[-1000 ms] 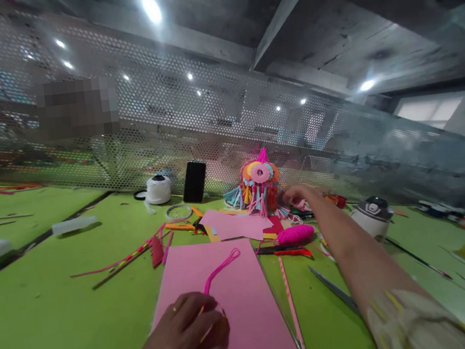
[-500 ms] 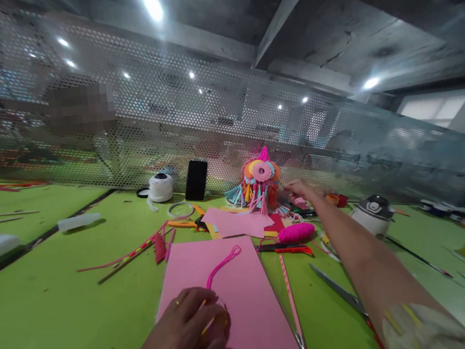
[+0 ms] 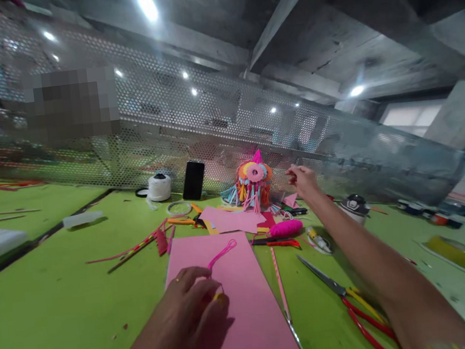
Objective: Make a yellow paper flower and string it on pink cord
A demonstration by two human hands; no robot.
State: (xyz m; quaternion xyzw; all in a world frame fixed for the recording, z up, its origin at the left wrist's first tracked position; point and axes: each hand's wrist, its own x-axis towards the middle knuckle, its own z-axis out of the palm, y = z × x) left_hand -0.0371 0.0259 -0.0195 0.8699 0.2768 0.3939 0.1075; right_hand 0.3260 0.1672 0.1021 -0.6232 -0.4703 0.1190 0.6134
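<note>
My left hand [image 3: 197, 304] is curled over the pink board [image 3: 257, 317], its fingers closed on a magenta cord [image 3: 221, 254]. The cord's looped end sticks out ahead of the fingertips, and a bit of yellow shows between the fingers. Reaching forward, my right hand [image 3: 304, 180] hovers above the table with thumb and fingertips pinched together; anything between them is too small to make out. To its left stands a paper ornament [image 3: 254, 180] with round discs, a magenta peak and colourful tassels. Below lies a ball of magenta yarn [image 3: 286, 228].
Red-handled scissors [image 3: 342, 291] lie to the right, under my forearm. Paper sheets [image 3: 231, 219], orange-handled pliers [image 3: 187, 220] and a red-handled cutter [image 3: 278, 242] lie ahead. A phone [image 3: 194, 180], white spool [image 3: 159, 187] and perforated screen [image 3: 218, 125] stand behind. A kettle-like container [image 3: 354, 208] is at right.
My right hand has lifted up and slightly to the right, away from the tabletop beside the ornament. My left hand stays closed on the cord. The view has shifted a little to the right.
</note>
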